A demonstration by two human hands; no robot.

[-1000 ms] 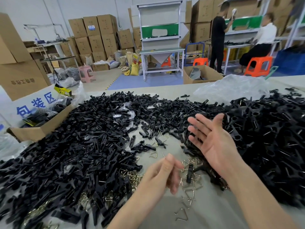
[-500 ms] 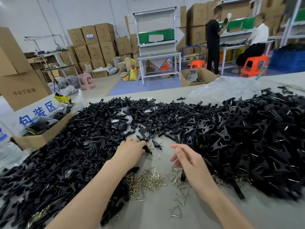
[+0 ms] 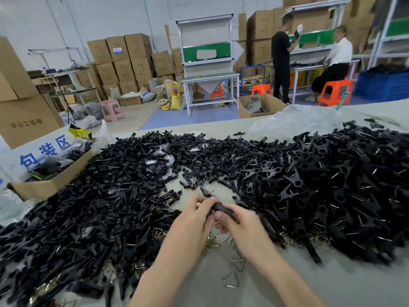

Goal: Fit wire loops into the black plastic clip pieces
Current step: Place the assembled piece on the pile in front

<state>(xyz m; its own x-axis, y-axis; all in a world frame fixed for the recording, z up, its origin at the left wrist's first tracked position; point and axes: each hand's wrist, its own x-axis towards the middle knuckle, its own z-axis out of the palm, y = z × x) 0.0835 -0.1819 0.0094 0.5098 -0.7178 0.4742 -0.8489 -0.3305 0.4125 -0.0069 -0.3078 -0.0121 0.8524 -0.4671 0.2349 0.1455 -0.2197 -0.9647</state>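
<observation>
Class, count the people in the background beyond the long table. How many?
2. A person in black clothes stands at the far workbench; a person in a white top sits on an orange plastic stool just right of them. Stacked brown cardboard boxes may hide others.

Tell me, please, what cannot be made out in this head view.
Head view: the clip piece is mostly covered by the fingers of the left hand and right hand; whether it holds a wire cannot be told.
Head view: wire loops run under the wrists.
Head view: what lies in the cardboard box is too blurred to name.
</observation>
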